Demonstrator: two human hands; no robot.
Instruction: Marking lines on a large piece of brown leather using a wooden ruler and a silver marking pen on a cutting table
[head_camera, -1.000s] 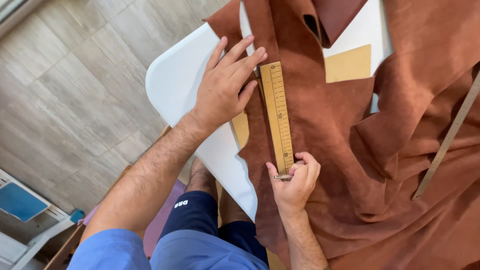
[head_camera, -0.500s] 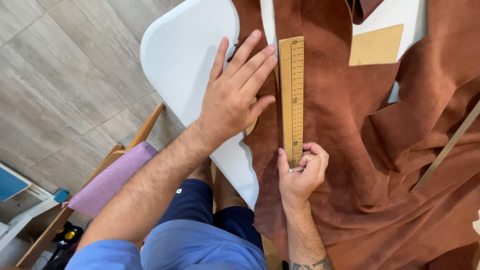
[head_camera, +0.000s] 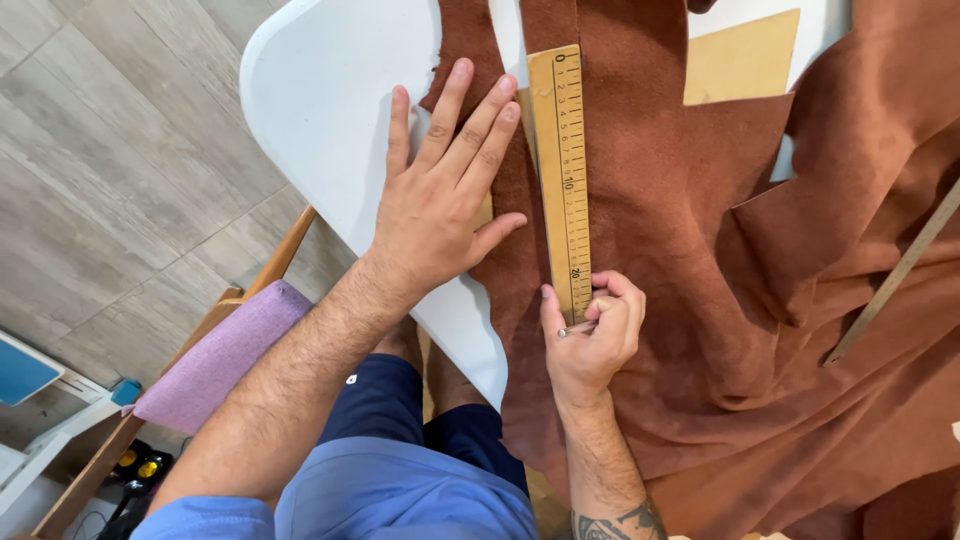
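Your left hand (head_camera: 440, 215) lies flat with fingers spread, gripping nothing, its palm on the white table (head_camera: 330, 110) and its fingertips pressing down the edge of the brown suede hide (head_camera: 660, 230); your right hand (head_camera: 590, 335) is curled tight around a small metal-tipped tool (head_camera: 575, 327), whose tip sits at the lower end of the wooden ruler (head_camera: 563, 180). Going left to right through the room: grey wood-look floor tiles (head_camera: 110, 170) fill the left side, with a blue-topped object (head_camera: 20, 368) at the far edge and a wooden chair with a purple cushion (head_camera: 220, 355) just beside your left forearm. Next comes the rounded corner of the table, then the ruler lying lengthwise on the suede, between your two hands. The suede drapes over most of the table and falls in folds past its near edge. A tan sheet of card (head_camera: 740, 60) shows near the top, partly under the suede, and a slim wooden strip (head_camera: 895, 275) lies slantwise on the hide at the right.
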